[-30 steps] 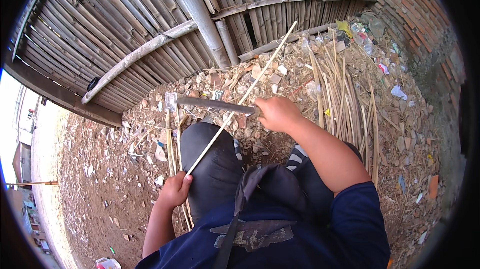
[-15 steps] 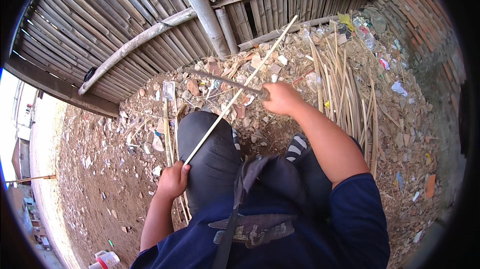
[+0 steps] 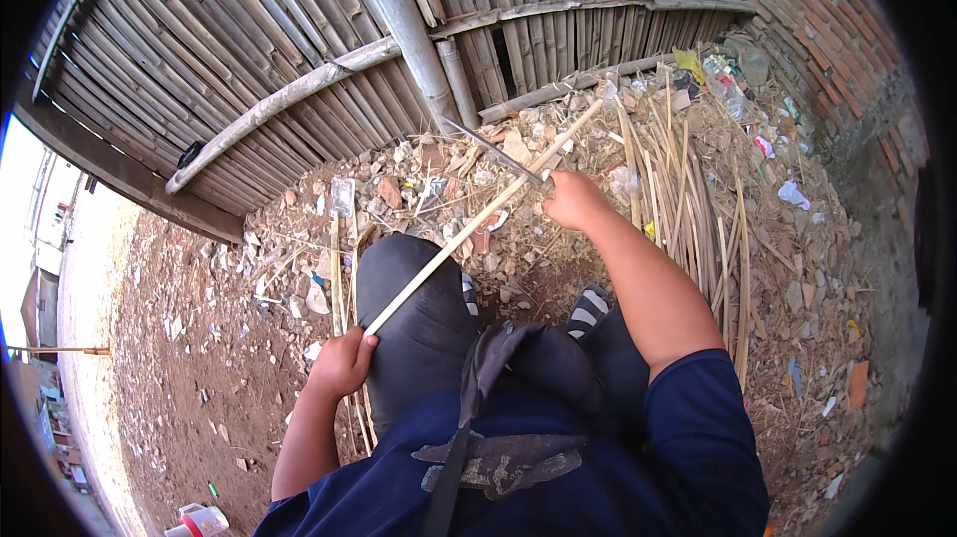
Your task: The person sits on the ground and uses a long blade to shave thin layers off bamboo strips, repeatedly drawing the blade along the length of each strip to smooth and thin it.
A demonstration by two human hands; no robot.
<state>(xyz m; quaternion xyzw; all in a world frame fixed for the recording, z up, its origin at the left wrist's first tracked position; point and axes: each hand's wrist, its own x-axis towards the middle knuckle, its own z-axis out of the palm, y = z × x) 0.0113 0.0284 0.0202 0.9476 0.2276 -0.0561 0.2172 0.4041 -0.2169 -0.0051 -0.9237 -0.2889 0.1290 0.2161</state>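
Observation:
A long pale bamboo strip (image 3: 439, 260) slants from my left hand (image 3: 341, 361) up to the right, passing over my dark-trousered left knee (image 3: 419, 338). My left hand is closed round its lower end, thumb along the strip. My right hand (image 3: 576, 201) grips a knife, its handle mostly hidden in the fingers. The knife's narrow dark blade (image 3: 488, 147) points up and left and crosses the strip toward its far part. Whether the edge touches the strip I cannot tell.
Many split bamboo strips (image 3: 688, 203) lie in a bundle right of my right hand; a few more (image 3: 337, 273) lie beside my left knee. Ahead stands a bamboo fence (image 3: 558, 48), at right a brick wall (image 3: 837, 28). Stones and litter cover the ground. A white-and-red container (image 3: 202, 520) is lower left.
The knife has turned, its tip now higher and farther right, and my right hand has shifted slightly right. The strip's far end has dropped lower in view; my left hand keeps its grip.

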